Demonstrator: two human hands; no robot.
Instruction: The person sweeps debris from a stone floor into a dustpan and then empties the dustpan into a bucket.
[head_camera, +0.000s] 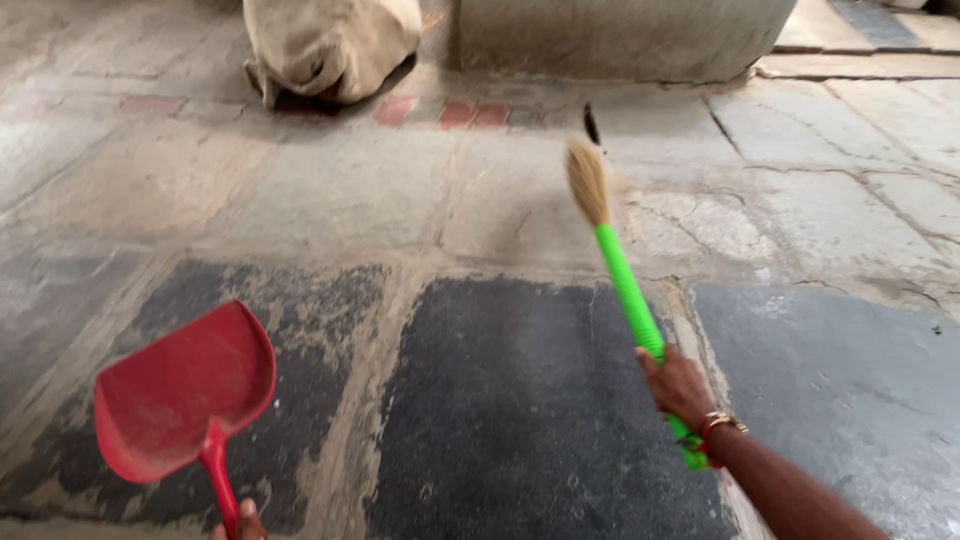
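Head view, right hand (678, 385) closed around green broom (620, 280) handle, bristles raised over stone floor (520, 400), left hand (240, 525) fingers barely visible gripping red dustpan (185, 395) handle, sack (330, 45) beyond.

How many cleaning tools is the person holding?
2: a red dustpan in the left hand at lower left, and a green-handled broom in the right hand, pointing up the stone floor.
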